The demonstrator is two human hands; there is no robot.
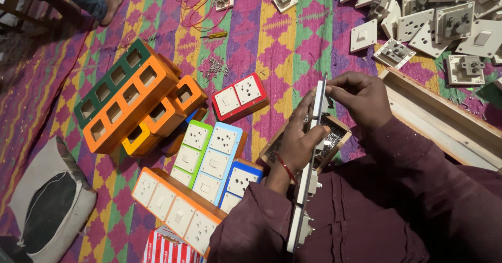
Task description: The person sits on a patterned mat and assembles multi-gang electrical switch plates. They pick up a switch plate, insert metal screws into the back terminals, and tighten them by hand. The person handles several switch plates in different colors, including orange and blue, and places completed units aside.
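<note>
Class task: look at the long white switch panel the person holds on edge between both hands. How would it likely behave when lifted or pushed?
The long white switch panel looks stiff: it stays straight though gripped only near its top by the left hand and right hand. Standing on its thin edge, it would probably tip if released. The modules on its back probably add some weight.

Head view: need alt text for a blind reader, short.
A person's left hand and right hand hold a long white switch panel on edge over a small wooden box of screws. Finished switchboards in coloured frames and empty orange and green frames lie on a patterned cloth, with loose white switch plates at top right.
</note>
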